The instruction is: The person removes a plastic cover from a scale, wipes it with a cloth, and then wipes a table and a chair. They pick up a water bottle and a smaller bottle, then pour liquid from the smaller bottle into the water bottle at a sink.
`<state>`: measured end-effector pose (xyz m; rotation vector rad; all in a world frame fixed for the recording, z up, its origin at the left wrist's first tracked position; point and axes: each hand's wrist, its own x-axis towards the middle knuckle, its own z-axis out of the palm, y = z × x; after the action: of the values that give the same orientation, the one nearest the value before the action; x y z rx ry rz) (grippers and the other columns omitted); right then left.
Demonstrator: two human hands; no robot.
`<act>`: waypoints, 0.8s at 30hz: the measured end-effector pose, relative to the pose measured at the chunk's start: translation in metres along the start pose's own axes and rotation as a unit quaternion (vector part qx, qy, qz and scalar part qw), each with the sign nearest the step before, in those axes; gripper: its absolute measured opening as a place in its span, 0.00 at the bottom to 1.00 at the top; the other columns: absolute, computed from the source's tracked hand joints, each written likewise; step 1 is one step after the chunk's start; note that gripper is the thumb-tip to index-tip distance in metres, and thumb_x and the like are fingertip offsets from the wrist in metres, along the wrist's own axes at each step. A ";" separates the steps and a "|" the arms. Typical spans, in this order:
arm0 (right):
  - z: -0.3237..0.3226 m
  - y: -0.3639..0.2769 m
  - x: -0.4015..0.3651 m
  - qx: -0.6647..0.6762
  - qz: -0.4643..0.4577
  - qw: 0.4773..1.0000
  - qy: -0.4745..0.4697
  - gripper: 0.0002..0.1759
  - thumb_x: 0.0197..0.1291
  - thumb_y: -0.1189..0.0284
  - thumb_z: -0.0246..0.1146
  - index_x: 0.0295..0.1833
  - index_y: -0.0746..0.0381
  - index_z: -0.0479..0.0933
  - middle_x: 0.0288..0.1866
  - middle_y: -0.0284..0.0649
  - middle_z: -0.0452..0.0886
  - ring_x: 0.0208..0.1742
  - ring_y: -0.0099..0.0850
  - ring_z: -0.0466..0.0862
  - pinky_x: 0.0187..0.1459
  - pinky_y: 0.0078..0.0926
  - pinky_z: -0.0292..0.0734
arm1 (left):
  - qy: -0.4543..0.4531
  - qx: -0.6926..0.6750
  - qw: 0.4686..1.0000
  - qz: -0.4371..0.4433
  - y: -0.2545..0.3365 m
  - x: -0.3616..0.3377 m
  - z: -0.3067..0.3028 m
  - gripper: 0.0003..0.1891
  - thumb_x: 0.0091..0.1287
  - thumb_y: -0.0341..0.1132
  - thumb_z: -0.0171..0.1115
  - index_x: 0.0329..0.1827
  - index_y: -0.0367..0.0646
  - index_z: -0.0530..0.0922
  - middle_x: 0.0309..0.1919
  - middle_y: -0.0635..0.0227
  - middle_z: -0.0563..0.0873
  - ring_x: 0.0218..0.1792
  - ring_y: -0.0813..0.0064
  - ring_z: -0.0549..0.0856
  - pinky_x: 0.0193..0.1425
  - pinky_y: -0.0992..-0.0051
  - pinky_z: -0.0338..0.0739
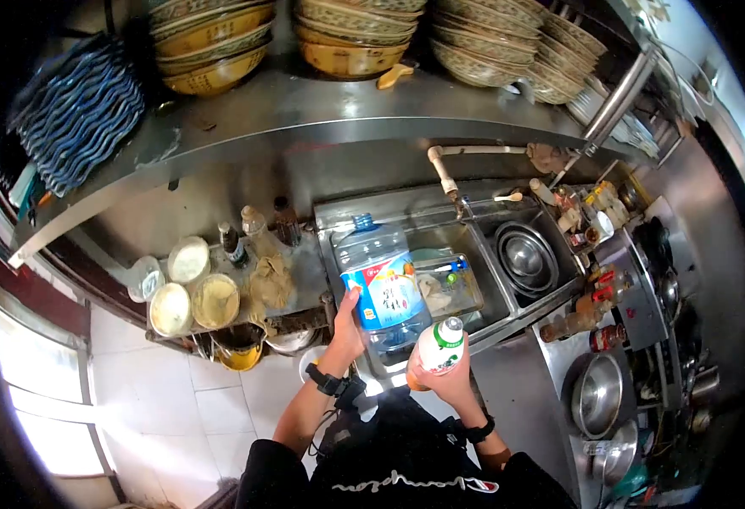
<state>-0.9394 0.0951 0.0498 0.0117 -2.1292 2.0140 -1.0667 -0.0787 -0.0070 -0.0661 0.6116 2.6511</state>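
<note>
A large clear plastic jug (383, 242) with a blue and red label stands in front of me, over the left part of the sink. My left hand (349, 329) is closed on its left side, the thumb lying against the label. In my right hand (447, 380) is a smaller white bottle (442, 346) with a green band, its top pointing up toward me. The bottle is just right of the jug's base. Partly behind the jug, a clear tub (466, 299) sits in the sink basin. The fingers under the bottle are mostly hidden.
The metal sink (495, 316) has a tap (457, 199) and nested metal bowls (527, 259) in its right basin. Overhead, a shelf (305, 131) carries stacked bowls (351, 42). White tubs (216, 301) and dark bottles (233, 244) stand left; jars and pans line the right.
</note>
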 end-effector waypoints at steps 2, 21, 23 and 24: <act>-0.003 -0.002 -0.001 0.005 -0.009 1.000 0.015 0.45 0.41 0.72 0.79 0.64 0.63 0.61 0.52 0.40 0.76 0.51 0.26 0.80 0.52 0.29 0.79 | -0.018 0.040 0.999 -0.001 -0.002 0.006 0.000 0.37 0.68 0.53 0.62 0.73 0.42 0.61 0.67 0.58 0.74 0.66 0.55 0.76 0.68 0.51 0.72; -0.015 -0.003 -0.005 0.030 -0.016 0.999 0.017 0.39 0.44 0.76 0.77 0.61 0.64 0.63 0.51 0.39 0.77 0.51 0.25 0.81 0.52 0.27 0.78 | -0.090 0.143 0.983 -0.066 0.012 -0.035 0.031 0.34 0.69 0.36 0.64 0.76 0.43 0.58 0.67 0.64 0.74 0.68 0.66 0.72 0.72 0.61 0.66; -0.016 -0.008 -0.006 0.042 -0.005 0.999 -0.006 0.39 0.44 0.75 0.77 0.61 0.64 0.64 0.51 0.39 0.77 0.51 0.25 0.80 0.53 0.27 0.78 | -0.107 0.052 0.989 -0.088 0.014 -0.034 0.027 0.34 0.69 0.37 0.64 0.75 0.42 0.59 0.67 0.65 0.74 0.68 0.66 0.72 0.72 0.61 0.67; -0.017 -0.009 -0.006 0.048 0.000 0.999 -0.017 0.39 0.44 0.75 0.77 0.61 0.64 0.64 0.51 0.39 0.77 0.52 0.25 0.80 0.53 0.27 0.77 | -0.116 0.005 0.988 -0.099 0.014 -0.033 0.025 0.34 0.69 0.38 0.64 0.75 0.42 0.59 0.67 0.65 0.74 0.68 0.67 0.73 0.72 0.61 0.68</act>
<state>-0.9299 0.1103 0.0583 0.0624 -2.0509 2.1289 -1.0416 -0.0925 0.0255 0.1735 0.5133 2.4169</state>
